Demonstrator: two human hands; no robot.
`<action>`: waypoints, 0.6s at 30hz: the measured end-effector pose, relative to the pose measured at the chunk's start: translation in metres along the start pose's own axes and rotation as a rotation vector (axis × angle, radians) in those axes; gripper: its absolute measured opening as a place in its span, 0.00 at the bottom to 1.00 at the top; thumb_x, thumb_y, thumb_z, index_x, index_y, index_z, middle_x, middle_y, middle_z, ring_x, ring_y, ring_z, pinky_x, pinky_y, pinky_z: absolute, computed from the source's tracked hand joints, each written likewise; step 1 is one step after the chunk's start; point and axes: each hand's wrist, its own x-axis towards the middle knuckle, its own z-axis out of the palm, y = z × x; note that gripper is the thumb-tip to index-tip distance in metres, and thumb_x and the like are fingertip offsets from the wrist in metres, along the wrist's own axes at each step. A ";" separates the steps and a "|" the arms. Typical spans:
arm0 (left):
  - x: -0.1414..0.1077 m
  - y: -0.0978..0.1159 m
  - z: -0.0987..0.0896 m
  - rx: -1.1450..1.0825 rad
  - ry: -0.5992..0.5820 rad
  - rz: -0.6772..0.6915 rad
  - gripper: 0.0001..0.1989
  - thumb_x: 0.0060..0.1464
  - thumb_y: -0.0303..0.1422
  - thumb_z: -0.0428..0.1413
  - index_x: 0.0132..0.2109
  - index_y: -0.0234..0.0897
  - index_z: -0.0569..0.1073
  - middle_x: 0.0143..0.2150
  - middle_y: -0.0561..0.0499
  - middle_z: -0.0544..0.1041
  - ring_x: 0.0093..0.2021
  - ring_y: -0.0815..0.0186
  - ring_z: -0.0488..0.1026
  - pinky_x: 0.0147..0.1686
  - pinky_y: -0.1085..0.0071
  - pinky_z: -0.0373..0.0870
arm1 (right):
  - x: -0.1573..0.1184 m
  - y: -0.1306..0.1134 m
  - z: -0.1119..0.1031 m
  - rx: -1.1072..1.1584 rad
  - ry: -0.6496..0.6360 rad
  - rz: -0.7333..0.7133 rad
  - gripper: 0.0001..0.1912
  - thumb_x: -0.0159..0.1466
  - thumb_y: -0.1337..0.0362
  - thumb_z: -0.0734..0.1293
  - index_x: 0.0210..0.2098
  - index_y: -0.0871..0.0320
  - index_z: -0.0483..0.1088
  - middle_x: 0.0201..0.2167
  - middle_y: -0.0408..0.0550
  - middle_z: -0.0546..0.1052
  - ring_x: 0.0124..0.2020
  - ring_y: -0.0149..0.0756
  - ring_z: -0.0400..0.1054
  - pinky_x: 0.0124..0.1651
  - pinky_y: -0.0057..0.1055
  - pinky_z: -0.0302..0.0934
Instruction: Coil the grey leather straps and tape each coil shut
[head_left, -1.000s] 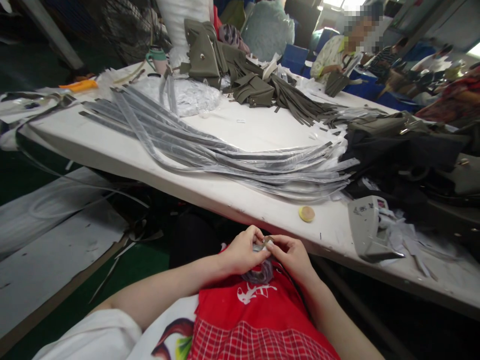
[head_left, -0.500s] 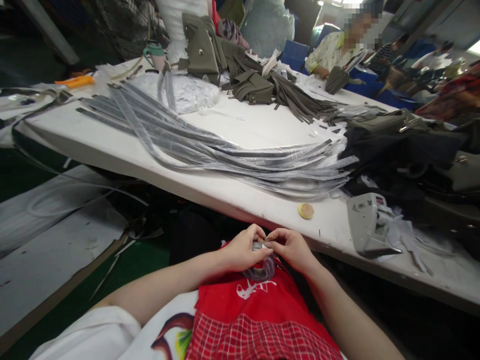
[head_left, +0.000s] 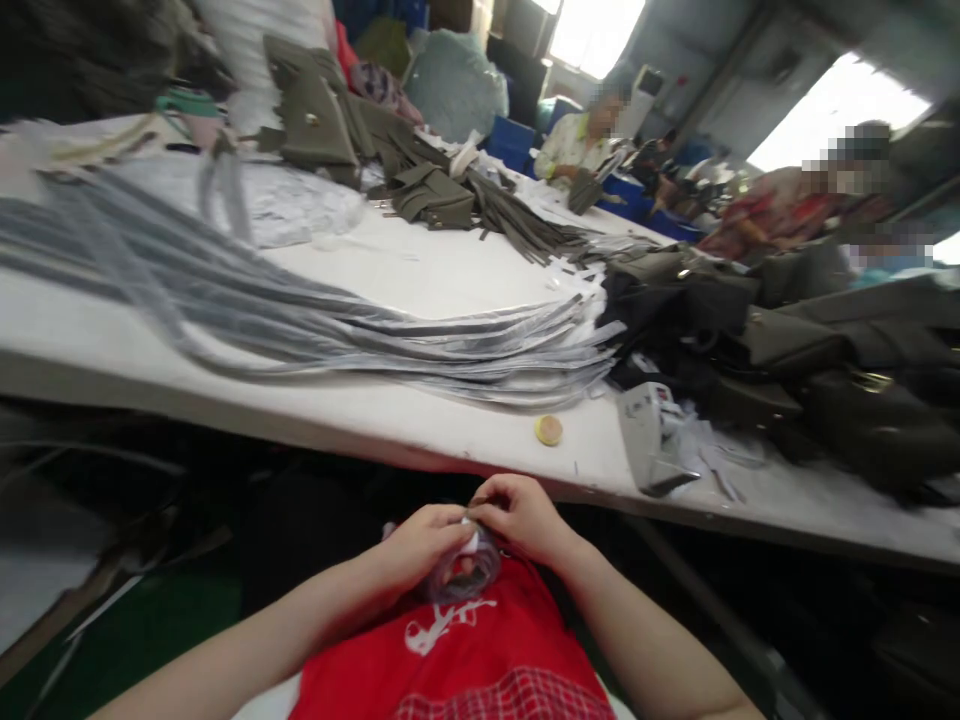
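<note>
Low in front of the red apron (head_left: pixel 480 650), my left hand (head_left: pixel 427 545) is closed around a coiled strap (head_left: pixel 480 578), a greyish roll that looks wrapped in clear film. My right hand (head_left: pixel 519 520) pinches at the top of the same coil, thumb against fingers, close to my left fingertips. A small white patch shows on the coil between the hands. Its exact end is hidden by my fingers. Beyond the table edge lies a bundle of long grey film-wrapped straps (head_left: pixel 360 335).
On the white table (head_left: pixel 450 270) are a yellow tape roll (head_left: pixel 548 430), a pale tape dispenser (head_left: pixel 651 440), olive bags (head_left: pixel 431 195) and dark straps (head_left: pixel 517 215). More bags (head_left: pixel 795 345) are heaped at right. Co-workers (head_left: pixel 577 145) sit across the table.
The view has swung to the right, so the table and my hands appear further left. My left hand has turned over the coil, which shows more of its ring. Both hands stay on it.
</note>
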 end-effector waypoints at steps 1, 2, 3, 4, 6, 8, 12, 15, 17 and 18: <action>0.000 0.000 0.001 -0.007 -0.002 -0.014 0.22 0.41 0.49 0.62 0.31 0.32 0.72 0.20 0.53 0.72 0.18 0.73 0.61 0.19 0.77 0.55 | 0.003 0.001 -0.004 0.075 -0.067 0.061 0.06 0.56 0.62 0.71 0.31 0.59 0.76 0.27 0.44 0.78 0.28 0.31 0.70 0.33 0.27 0.64; 0.002 0.000 0.001 -0.018 -0.011 -0.023 0.22 0.41 0.49 0.63 0.31 0.32 0.72 0.20 0.53 0.72 0.18 0.73 0.61 0.19 0.78 0.54 | 0.006 0.001 -0.008 0.132 -0.132 0.107 0.09 0.55 0.61 0.72 0.32 0.60 0.76 0.27 0.43 0.78 0.26 0.30 0.69 0.31 0.25 0.63; 0.004 -0.001 0.001 -0.033 -0.024 -0.028 0.23 0.40 0.50 0.64 0.32 0.32 0.73 0.20 0.53 0.72 0.18 0.73 0.61 0.19 0.78 0.54 | 0.009 0.001 -0.012 0.162 -0.189 0.134 0.10 0.54 0.61 0.72 0.34 0.60 0.76 0.26 0.42 0.77 0.25 0.29 0.68 0.30 0.24 0.63; 0.007 -0.002 0.000 -0.042 -0.039 -0.030 0.24 0.40 0.50 0.65 0.32 0.32 0.73 0.20 0.53 0.71 0.18 0.73 0.61 0.19 0.78 0.53 | 0.012 0.001 -0.016 0.164 -0.239 0.146 0.11 0.54 0.61 0.73 0.34 0.60 0.76 0.25 0.41 0.76 0.25 0.28 0.67 0.30 0.23 0.62; 0.012 -0.007 -0.001 -0.025 -0.066 -0.021 0.25 0.42 0.52 0.65 0.34 0.33 0.74 0.21 0.53 0.71 0.19 0.73 0.60 0.20 0.78 0.53 | 0.015 0.000 -0.021 0.086 -0.302 0.129 0.09 0.55 0.63 0.72 0.35 0.60 0.75 0.25 0.40 0.75 0.24 0.27 0.66 0.28 0.22 0.62; 0.017 -0.010 -0.003 -0.002 -0.059 0.008 0.25 0.43 0.52 0.64 0.35 0.33 0.74 0.21 0.53 0.71 0.19 0.74 0.60 0.20 0.77 0.52 | 0.013 -0.002 -0.021 -0.113 -0.258 0.023 0.05 0.56 0.66 0.71 0.33 0.59 0.75 0.26 0.40 0.75 0.26 0.29 0.68 0.30 0.22 0.62; 0.017 -0.002 -0.006 -0.056 -0.025 0.026 0.24 0.39 0.47 0.67 0.37 0.31 0.76 0.24 0.51 0.74 0.22 0.72 0.64 0.22 0.77 0.56 | 0.003 0.000 -0.012 -0.569 -0.032 -0.332 0.05 0.57 0.71 0.67 0.32 0.58 0.74 0.33 0.46 0.77 0.34 0.34 0.70 0.38 0.27 0.64; 0.016 0.014 -0.006 -0.091 -0.008 0.050 0.22 0.37 0.41 0.68 0.37 0.30 0.79 0.27 0.49 0.76 0.24 0.70 0.66 0.24 0.76 0.59 | -0.005 0.005 -0.011 -0.605 0.035 -0.456 0.09 0.59 0.72 0.63 0.35 0.57 0.73 0.35 0.48 0.77 0.36 0.35 0.70 0.41 0.28 0.65; 0.018 0.023 -0.005 -0.124 0.031 0.106 0.19 0.38 0.40 0.67 0.35 0.30 0.80 0.28 0.48 0.78 0.26 0.68 0.69 0.26 0.75 0.62 | -0.009 0.005 -0.011 -0.573 0.082 -0.516 0.12 0.62 0.72 0.61 0.42 0.57 0.73 0.39 0.50 0.77 0.40 0.37 0.70 0.45 0.32 0.66; 0.020 0.027 -0.005 -0.134 0.057 0.132 0.18 0.39 0.41 0.66 0.35 0.30 0.80 0.29 0.47 0.78 0.27 0.67 0.69 0.27 0.74 0.63 | -0.010 0.004 -0.012 -0.562 0.111 -0.551 0.15 0.64 0.72 0.60 0.47 0.58 0.72 0.42 0.52 0.77 0.43 0.39 0.70 0.48 0.34 0.66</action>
